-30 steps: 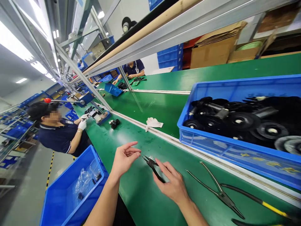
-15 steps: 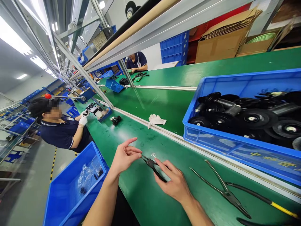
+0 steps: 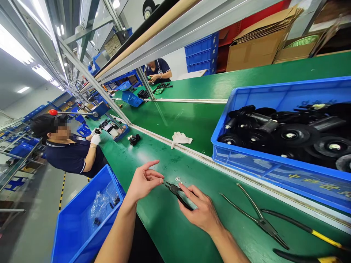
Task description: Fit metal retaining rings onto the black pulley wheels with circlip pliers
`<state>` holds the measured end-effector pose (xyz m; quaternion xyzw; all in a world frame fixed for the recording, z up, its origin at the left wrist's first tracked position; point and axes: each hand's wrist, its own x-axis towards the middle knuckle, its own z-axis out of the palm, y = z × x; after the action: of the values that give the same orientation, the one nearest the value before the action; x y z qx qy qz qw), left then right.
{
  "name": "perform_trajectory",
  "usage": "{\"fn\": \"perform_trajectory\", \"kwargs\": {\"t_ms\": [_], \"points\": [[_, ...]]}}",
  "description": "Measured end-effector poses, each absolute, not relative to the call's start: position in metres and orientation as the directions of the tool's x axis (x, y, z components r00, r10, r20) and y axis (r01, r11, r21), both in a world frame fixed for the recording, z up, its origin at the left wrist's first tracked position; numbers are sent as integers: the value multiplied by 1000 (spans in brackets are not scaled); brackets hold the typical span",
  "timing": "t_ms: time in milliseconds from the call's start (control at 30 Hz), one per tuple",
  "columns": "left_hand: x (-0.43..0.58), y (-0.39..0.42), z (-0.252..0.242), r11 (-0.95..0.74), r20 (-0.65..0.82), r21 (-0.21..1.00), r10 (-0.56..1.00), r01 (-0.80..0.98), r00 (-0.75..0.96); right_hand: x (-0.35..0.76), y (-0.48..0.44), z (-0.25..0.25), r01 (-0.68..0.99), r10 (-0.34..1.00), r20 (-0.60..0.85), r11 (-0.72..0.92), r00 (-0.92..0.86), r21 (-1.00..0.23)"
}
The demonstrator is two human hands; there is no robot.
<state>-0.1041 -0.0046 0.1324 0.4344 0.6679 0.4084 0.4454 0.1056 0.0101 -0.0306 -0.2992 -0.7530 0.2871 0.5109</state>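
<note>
At the bottom centre my right hand (image 3: 201, 212) is wrapped round the black handles of the small pliers (image 3: 175, 190); they lie low over the green surface (image 3: 164, 233), nose pointing up-left; my left hand (image 3: 144, 180) meets that nose, thumb and fingertips pressed together on it, index finger lifted; whether a ring sits in the pinch I cannot tell. I judge the pliers light, stiff and slim, best held well back on the grips; the tips are fine and could slip. Just beyond them lie tiny metal rings (image 3: 178, 179), surely light and easy to lose. Lower right, larger long-nose pliers (image 3: 259, 221) lie spread; lower left, a blue bin (image 3: 68, 233); farther up, a white glove (image 3: 180, 138) and a blue crate (image 3: 274, 171) of black wheels.
</note>
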Motion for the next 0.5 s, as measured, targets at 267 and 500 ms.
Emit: {"fn": "perform_trajectory", "kwargs": {"t_ms": [267, 500], "points": [[-107, -6, 136, 304, -260, 927, 943, 221, -207, 105, 11, -35, 277, 702, 647, 712, -296, -645], [-109, -8, 141, 313, -287, 916, 948, 250, -135, 105, 13, -35, 280, 679, 655, 734, -333, -619]]}}
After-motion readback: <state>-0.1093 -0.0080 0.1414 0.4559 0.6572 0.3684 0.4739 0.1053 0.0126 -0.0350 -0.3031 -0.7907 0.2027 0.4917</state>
